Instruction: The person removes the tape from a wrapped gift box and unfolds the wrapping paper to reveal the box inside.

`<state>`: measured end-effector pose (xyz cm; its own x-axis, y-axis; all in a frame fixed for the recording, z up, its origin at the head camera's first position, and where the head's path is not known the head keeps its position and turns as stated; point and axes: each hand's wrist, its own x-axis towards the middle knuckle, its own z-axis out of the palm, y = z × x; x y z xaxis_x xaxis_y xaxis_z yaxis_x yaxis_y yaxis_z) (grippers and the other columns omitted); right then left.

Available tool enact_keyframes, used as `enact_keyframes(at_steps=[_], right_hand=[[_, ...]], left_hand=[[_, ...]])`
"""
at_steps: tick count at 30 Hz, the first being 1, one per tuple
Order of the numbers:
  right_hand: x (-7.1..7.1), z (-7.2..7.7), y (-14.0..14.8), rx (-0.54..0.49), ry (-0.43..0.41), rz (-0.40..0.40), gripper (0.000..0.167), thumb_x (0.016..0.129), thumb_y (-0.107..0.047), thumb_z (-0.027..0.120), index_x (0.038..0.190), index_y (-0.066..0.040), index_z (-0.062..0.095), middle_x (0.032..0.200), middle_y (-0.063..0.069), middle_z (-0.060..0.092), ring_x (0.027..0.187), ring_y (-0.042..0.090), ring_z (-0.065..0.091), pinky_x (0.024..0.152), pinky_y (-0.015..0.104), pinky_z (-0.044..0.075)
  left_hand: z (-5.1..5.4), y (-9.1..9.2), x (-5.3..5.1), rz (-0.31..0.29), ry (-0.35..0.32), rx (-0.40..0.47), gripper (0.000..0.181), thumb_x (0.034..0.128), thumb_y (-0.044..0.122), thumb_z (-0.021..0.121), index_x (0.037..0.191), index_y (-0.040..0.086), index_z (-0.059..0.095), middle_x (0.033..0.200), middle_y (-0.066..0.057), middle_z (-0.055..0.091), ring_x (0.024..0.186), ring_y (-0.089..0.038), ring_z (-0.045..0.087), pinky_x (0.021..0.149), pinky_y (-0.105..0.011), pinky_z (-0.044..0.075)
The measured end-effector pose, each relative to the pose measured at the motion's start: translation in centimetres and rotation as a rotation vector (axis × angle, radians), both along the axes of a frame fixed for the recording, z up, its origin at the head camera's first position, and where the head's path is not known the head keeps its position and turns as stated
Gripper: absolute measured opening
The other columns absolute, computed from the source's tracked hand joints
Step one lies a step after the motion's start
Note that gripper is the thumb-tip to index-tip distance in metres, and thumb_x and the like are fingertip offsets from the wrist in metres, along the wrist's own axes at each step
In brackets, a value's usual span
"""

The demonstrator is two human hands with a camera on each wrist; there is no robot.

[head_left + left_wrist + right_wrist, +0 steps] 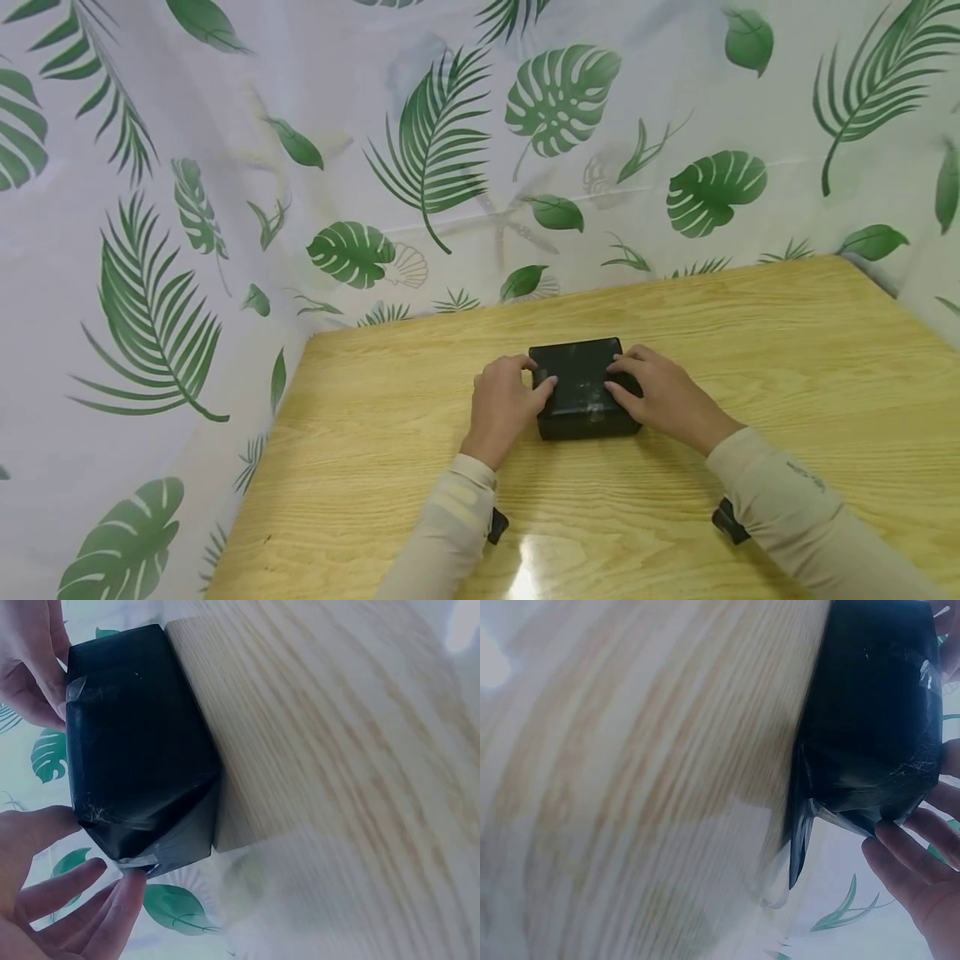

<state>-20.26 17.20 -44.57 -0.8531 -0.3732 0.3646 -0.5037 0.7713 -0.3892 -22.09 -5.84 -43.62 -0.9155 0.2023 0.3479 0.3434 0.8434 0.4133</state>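
A box wrapped in shiny black sheet [577, 383] lies on the table, with bits of clear tape on it. At its left end, my left hand [501, 404] holds the corner, thumb on the top and fingers at the side. Folded wrapping with a strip of tape [140, 860] shows at that end in the left wrist view. My right hand [667, 398] grips the right end, thumb and fingertips on the folded edge. Below those fingers, in the right wrist view, a loose black flap [801, 840] sticks out from the bottom of that end.
The wooden table [375, 467] carries the box near its middle. A white cloth with green leaves [465, 167] hangs behind and on the left. Small black devices show by the left wrist [497, 527] and the right wrist [729, 522].
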Motion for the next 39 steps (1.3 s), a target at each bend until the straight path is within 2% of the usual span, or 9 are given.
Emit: enact_keyframes(at_steps=[5, 8, 11, 16, 19, 24, 26, 32, 39], right_hand=[[0.08, -0.11, -0.07, -0.007, 0.026, -0.003, 0.025, 0.093, -0.012, 0.074, 0.112, 0.005, 0.071, 0.107, 0.018, 0.063, 0.090, 0.031, 0.066, 0.079, 0.048, 0.057], [0.15, -0.06, -0.10, -0.008, 0.020, -0.003, 0.026, 0.093, -0.012, 0.073, 0.112, 0.005, 0.071, 0.108, 0.018, 0.063, 0.090, 0.031, 0.066, 0.079, 0.048, 0.057], [0.21, 0.01, -0.10, -0.002, 0.006, 0.000, 0.026, 0.094, -0.013, 0.072, 0.113, 0.005, 0.071, 0.108, 0.017, 0.063, 0.090, 0.030, 0.066, 0.079, 0.048, 0.057], [0.25, 0.05, -0.10, 0.004, -0.010, 0.004, 0.026, 0.095, -0.014, 0.072, 0.114, 0.005, 0.071, 0.109, 0.017, 0.062, 0.089, 0.028, 0.066, 0.078, 0.047, 0.057], [0.19, 0.01, -0.13, 0.009, -0.004, 0.000, 0.026, 0.095, -0.014, 0.072, 0.114, 0.005, 0.071, 0.109, 0.017, 0.062, 0.089, 0.028, 0.066, 0.078, 0.047, 0.057], [0.09, -0.12, -0.18, 0.015, 0.002, -0.006, 0.027, 0.095, -0.014, 0.072, 0.114, 0.005, 0.071, 0.108, 0.017, 0.062, 0.088, 0.029, 0.066, 0.078, 0.047, 0.057], [0.06, -0.18, -0.18, 0.017, -0.003, -0.005, 0.027, 0.095, -0.014, 0.072, 0.114, 0.005, 0.071, 0.108, 0.017, 0.062, 0.088, 0.028, 0.066, 0.077, 0.047, 0.057], [0.10, -0.16, -0.18, 0.021, -0.018, -0.008, 0.027, 0.095, -0.015, 0.071, 0.115, 0.004, 0.071, 0.109, 0.016, 0.062, 0.088, 0.027, 0.065, 0.077, 0.046, 0.057], [0.08, 0.02, -0.22, 0.032, -0.006, -0.016, 0.027, 0.094, -0.015, 0.072, 0.113, 0.005, 0.071, 0.107, 0.016, 0.063, 0.090, 0.029, 0.066, 0.080, 0.048, 0.057]], left_hand=[[0.06, 0.37, 0.03, 0.002, -0.008, 0.031, 0.029, 0.0898, 0.034, 0.080, 0.102, 0.008, 0.079, 0.100, -0.008, 0.077, 0.086, -0.024, 0.071, 0.076, -0.039, 0.057], [0.13, 0.57, 0.08, 0.017, 0.007, 0.032, 0.023, 0.0909, 0.029, 0.079, 0.101, 0.008, 0.080, 0.096, -0.007, 0.077, 0.080, -0.021, 0.072, 0.075, -0.038, 0.058], [0.11, 0.68, 0.10, 0.017, 0.006, 0.031, 0.018, 0.0926, 0.023, 0.077, 0.099, 0.008, 0.081, 0.088, -0.005, 0.077, 0.058, -0.012, 0.064, 0.060, -0.030, 0.053], [-0.06, 0.59, -0.01, 0.014, -0.004, 0.057, 0.016, 0.0953, 0.020, 0.073, 0.099, 0.006, 0.080, 0.082, -0.007, 0.076, 0.035, -0.005, 0.032, 0.037, -0.020, 0.026], [-0.13, 0.43, -0.05, 0.013, 0.033, 0.037, 0.019, 0.0942, 0.026, 0.075, 0.099, 0.008, 0.080, 0.086, -0.007, 0.076, 0.042, -0.007, 0.041, 0.039, -0.020, 0.032], [-0.27, 0.20, 0.01, -0.002, 0.052, -0.022, 0.022, 0.0919, 0.033, 0.078, 0.097, 0.012, 0.080, 0.092, -0.005, 0.073, 0.076, -0.017, 0.066, 0.062, -0.030, 0.053], [-0.36, 0.20, -0.01, -0.002, 0.039, -0.019, 0.019, 0.0929, 0.030, 0.077, 0.097, 0.012, 0.080, 0.092, -0.005, 0.071, 0.081, -0.019, 0.067, 0.065, -0.031, 0.055], [-0.34, 0.07, -0.12, 0.008, 0.051, 0.002, 0.014, 0.0953, 0.023, 0.074, 0.095, 0.011, 0.080, 0.090, -0.003, 0.072, 0.071, -0.016, 0.065, 0.052, -0.023, 0.047], [-0.26, 0.04, -0.08, -0.008, 0.052, -0.008, 0.020, 0.0931, 0.032, 0.076, 0.094, 0.012, 0.080, 0.089, -0.002, 0.070, 0.081, -0.016, 0.066, 0.067, -0.031, 0.054]])
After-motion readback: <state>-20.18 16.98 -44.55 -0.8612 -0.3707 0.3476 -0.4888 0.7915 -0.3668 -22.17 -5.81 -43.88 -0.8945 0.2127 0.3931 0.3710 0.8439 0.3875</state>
